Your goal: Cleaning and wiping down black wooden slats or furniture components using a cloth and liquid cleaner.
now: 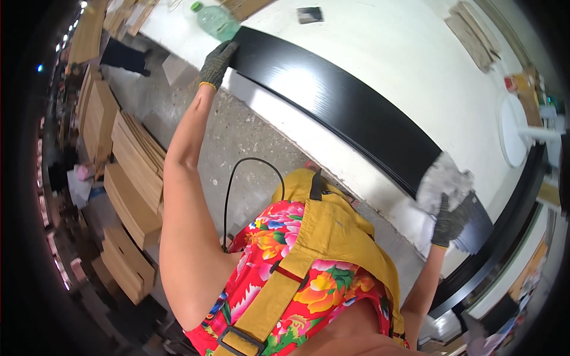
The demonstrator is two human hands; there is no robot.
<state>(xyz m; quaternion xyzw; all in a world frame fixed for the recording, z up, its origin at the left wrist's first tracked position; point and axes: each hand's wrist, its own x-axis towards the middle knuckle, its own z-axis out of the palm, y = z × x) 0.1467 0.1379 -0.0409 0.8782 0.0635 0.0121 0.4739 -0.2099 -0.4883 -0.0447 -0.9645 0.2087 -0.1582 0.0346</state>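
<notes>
A long glossy black board (332, 98) lies across the white worktop (380, 50), running from upper left to lower right. My left hand (218, 62), in a dark knitted glove, grips the board's far left end, its fingers partly hidden at the edge. In a matching glove, my right hand (452, 219) is closed on a crumpled whitish cloth (445, 183). That cloth rests against the board's right end and is slightly blurred. Right beside my left hand, a clear green plastic bottle (215, 21) with a green cap lies on its side.
Stacks of wood-coloured boards (133, 142) stand on the left. Grey concrete floor (255, 133) shows along the worktop's near edge. A small dark block (310, 15) and a greyish folded piece (472, 35) lie farther back. Curved black boards (510, 225) and a white disc (512, 130) are at right.
</notes>
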